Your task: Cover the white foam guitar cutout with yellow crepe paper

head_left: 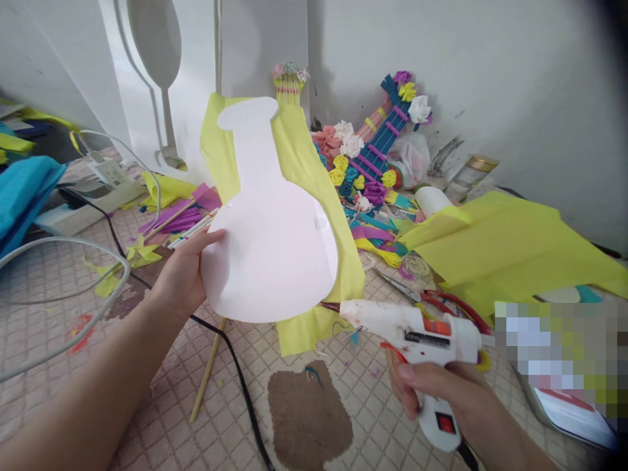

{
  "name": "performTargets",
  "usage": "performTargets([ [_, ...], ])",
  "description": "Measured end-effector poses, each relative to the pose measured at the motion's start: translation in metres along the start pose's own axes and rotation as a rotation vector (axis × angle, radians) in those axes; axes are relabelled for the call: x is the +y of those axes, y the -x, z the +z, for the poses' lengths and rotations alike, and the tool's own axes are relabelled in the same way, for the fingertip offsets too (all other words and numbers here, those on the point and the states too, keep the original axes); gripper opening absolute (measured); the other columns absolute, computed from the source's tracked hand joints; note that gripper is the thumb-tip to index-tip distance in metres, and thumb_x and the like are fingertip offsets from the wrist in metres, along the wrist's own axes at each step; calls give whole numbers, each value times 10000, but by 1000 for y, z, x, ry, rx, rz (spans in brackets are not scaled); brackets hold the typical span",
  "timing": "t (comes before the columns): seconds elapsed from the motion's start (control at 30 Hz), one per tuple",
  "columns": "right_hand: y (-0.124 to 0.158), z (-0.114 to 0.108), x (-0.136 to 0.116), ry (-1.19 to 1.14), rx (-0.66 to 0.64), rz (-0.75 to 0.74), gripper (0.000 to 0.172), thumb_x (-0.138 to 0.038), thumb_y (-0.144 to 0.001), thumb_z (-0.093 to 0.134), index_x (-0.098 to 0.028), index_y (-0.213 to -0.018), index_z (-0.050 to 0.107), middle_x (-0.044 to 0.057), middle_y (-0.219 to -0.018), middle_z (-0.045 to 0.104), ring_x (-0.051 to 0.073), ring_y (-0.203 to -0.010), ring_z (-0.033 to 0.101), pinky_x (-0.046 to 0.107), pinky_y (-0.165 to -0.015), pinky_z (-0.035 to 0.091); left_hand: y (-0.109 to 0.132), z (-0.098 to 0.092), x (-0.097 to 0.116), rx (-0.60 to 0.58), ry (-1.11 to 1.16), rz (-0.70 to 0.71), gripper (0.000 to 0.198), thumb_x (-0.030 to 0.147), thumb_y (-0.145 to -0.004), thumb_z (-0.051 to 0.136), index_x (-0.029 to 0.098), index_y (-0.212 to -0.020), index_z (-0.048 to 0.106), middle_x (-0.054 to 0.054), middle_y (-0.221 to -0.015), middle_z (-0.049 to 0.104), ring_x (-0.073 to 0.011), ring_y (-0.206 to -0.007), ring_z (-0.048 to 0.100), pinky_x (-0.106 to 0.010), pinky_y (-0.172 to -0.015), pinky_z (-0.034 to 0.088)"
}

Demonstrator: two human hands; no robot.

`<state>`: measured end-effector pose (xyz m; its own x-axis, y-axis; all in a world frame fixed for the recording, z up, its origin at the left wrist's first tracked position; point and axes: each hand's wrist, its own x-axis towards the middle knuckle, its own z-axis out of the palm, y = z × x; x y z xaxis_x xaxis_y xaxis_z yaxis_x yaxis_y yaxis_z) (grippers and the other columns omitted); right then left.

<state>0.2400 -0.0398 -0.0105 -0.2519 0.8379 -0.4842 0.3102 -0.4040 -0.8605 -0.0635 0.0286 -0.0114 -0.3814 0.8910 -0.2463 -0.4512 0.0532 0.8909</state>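
At far left we see a blue sheet [29, 196], with a white cable [125, 261] looping in front of it and a pale power strip [93, 208] beside it. Further right, a white board [199, 98] with a long, rounded opening stands upright at the rear; before it lie purple strips [179, 219] and yellow scraps on the diamond-patterned tabletop [161, 418]. The left hand [189, 271] holds a white guitar-shaped cutout [275, 248] by its lower left side, thumb on the front face, remaining fingers largely hidden behind. We find the cutout raised near the centre, its neck pointing upward, with a yellow sheet [307, 157] directly behind it. Below, a thin stick [209, 373] and a black cable [238, 366] rest near a brown patch [309, 412]. Behind and to the right, we note a blue-necked model guitar [387, 144] trimmed with paper flowers [343, 144], leaning at a slant. In front of these, the right hand [468, 399] is wrapped around the handle of a white glue gun [417, 330]; its nozzle points left at the cutout's lower right edge, though we cannot tell whether they touch. Red-handled pliers [456, 304] lie just behind the gun. At far right we observe a broad yellow sheet of paper [520, 242] and, nearer, a partly pixelated phone [564, 412].
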Motion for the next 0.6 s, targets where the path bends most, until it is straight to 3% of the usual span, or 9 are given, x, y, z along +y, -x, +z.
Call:
performTargets([
  [0.23, -2, -3, 7, -40, -40, -40, 428, -528, -703, 537, -177, -460, 511, 10, -464, 473, 123, -487, 425, 262, -462, 317, 1, 2, 0, -3, -16, -10, 357, 133, -674, 600, 123, -1028, 645, -23, -699, 723, -167, -507, 644, -285, -602, 559],
  [0.6, -1, -1, 3, -101, -39, -32, 409, -513, -683, 563, -180, -458, 487, 8, -459, 490, 120, -478, 432, 273, -480, 315, 1, 2, 2, -3, -7, -21, 333, 121, -685, 582, 110, -1011, 648, -37, -643, 711, -208, -634, 677, -307, -677, 560],
])
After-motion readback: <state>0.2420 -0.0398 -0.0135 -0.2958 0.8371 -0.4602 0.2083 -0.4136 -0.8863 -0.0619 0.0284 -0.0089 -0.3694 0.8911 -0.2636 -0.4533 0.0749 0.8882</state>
